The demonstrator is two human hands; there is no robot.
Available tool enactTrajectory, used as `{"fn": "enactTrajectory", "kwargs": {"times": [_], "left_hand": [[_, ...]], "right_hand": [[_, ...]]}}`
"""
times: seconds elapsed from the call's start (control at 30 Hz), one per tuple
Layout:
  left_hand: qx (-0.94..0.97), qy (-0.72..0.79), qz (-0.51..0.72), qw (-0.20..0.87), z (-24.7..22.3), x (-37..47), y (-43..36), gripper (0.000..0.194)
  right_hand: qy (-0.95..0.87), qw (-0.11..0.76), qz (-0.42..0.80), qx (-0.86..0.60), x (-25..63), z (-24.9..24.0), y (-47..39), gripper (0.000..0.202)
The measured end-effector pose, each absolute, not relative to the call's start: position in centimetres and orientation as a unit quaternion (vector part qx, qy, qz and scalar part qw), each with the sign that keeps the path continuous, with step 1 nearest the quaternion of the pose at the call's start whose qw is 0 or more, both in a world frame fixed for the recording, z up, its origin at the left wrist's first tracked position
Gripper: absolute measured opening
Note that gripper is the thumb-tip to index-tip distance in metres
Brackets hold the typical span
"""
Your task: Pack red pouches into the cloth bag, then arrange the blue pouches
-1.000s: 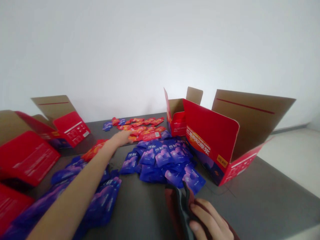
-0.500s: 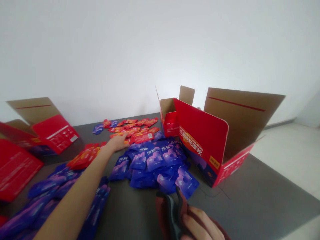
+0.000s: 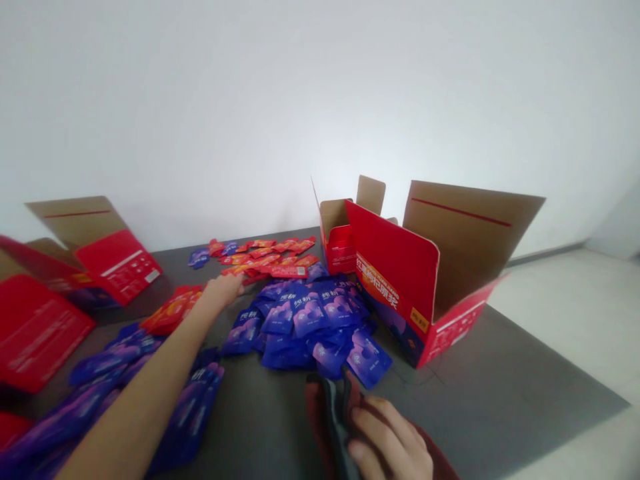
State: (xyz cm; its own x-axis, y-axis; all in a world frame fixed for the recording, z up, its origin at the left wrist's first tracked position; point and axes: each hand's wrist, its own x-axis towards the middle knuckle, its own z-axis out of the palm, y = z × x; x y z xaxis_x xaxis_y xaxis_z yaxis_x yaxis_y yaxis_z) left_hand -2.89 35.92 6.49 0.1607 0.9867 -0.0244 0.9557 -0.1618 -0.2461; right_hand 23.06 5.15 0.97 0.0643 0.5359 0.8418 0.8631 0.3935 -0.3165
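My left hand [image 3: 225,291] reaches far forward, at the near left edge of the pile of red pouches [image 3: 257,260]. The back of the hand hides most of its fingers, so their grip does not show. Just right of it lies a heap of blue-purple pouches [image 3: 307,317]. Low in the middle, my right hand [image 3: 390,433] is closed on a folded brown and dark grey cloth [image 3: 333,407], nearest to the front edge of that heap.
Two open red cartons, a larger one [image 3: 393,287] and a smaller one [image 3: 341,250], stand on the right. Open red cartons [image 3: 120,263] also stand at left. More blue-purple pouches [image 3: 105,373] and red pouches [image 3: 170,310] lie around my left forearm on the dark table [image 3: 505,387].
My left hand has drawn back slightly leftward from the red pouches. A red pouch with a barcode, raised before, now lies flatter. My right hand still grips the cloth; the view has shifted slightly.
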Motion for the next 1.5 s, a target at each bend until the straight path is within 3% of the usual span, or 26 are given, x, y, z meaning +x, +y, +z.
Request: {"fn": "enactTrajectory", "kwargs": {"times": [0.23, 0.43, 0.53, 0.8, 0.93, 1.1, 1.2, 1.33, 1.5], "left_hand": [[-0.74, -0.644, 0.038, 0.193, 14.4, -1.8, 28.3, 0.036], [-0.687, -0.661, -0.04, 0.3, 18.1, -0.1, 15.5, 0.046], [-0.691, -0.664, -0.042, 0.282, 16.1, 1.0, 8.8, 0.039], [-0.785, -0.616, 0.037, 0.052, 6.0, 3.1, 1.7, 0.028], [-0.824, -0.566, -0.035, 0.01, 5.0, 1.9, 0.6, 0.051], [-0.873, -0.467, -0.107, -0.094, 4.2, -0.6, 0.7, 0.043], [-0.871, -0.444, -0.146, -0.153, 3.3, -1.9, 1.3, 0.049], [-0.875, -0.42, -0.174, -0.165, 2.9, -2.8, 1.9, 0.043], [-0.904, -0.364, -0.2, -0.097, 2.2, -2.3, 1.6, 0.025]], "right_hand": [[-0.681, 0.526, -0.043, -0.508, 22.8, 1.5, 4.9, 0.016], [-0.662, 0.569, -0.006, -0.488, 23.0, 2.0, 4.9, 0.011], [-0.638, 0.588, -0.05, -0.495, 23.8, 2.7, 4.0, 0.011], [-0.625, 0.579, -0.158, -0.499, 24.6, 5.1, 1.6, 0.015], [-0.676, 0.53, -0.117, -0.499, 23.5, 5.5, 1.5, 0.013], [-0.752, 0.43, -0.017, -0.499, 21.1, 4.9, 2.3, 0.017], [-0.788, 0.341, 0.027, -0.513, 19.7, 3.7, 3.2, 0.021], [-0.804, 0.263, 0.065, -0.529, 18.9, 2.8, 4.1, 0.022], [-0.802, 0.261, 0.101, -0.528, 19.3, 3.9, 3.7, 0.022]]}}
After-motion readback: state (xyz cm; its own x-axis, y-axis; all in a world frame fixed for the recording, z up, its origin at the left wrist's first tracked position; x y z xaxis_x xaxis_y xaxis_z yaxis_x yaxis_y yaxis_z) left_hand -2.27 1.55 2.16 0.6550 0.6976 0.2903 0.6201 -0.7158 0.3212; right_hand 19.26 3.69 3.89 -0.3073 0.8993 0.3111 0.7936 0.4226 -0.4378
